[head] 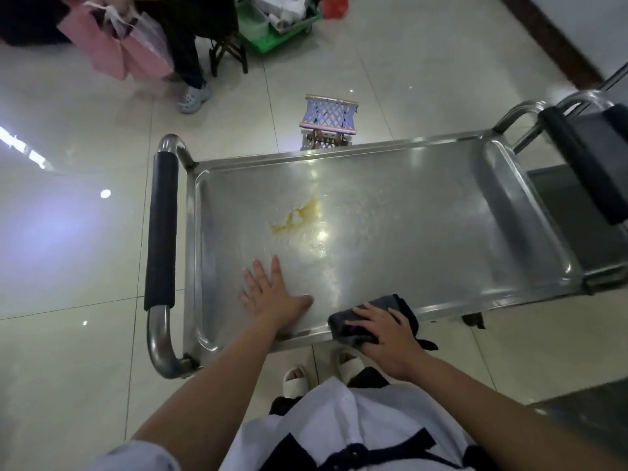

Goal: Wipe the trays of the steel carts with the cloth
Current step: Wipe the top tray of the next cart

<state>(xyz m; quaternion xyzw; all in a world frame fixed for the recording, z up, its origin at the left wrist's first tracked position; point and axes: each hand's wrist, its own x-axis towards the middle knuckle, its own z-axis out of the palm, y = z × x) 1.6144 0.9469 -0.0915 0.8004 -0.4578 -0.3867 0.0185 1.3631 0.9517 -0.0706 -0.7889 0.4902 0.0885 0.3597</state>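
Observation:
A steel cart's top tray [424,232] fills the middle of the view, with a yellow smear [299,215] near its centre. My left hand [272,294] lies flat on the tray's near left part, fingers spread and straight. My right hand [384,334] rests on a dark grey cloth [370,317] bunched on the tray's near rim, fingers bent over it. The cloth's edge hangs over the rim toward me.
The cart has padded black handles, one at the left [161,229] and one at the right [584,168]. A second steel cart [577,195] stands close on the right. A small folding stool [328,122] sits behind the tray. A person's leg [190,76] and pink bags [119,45] are at the far left.

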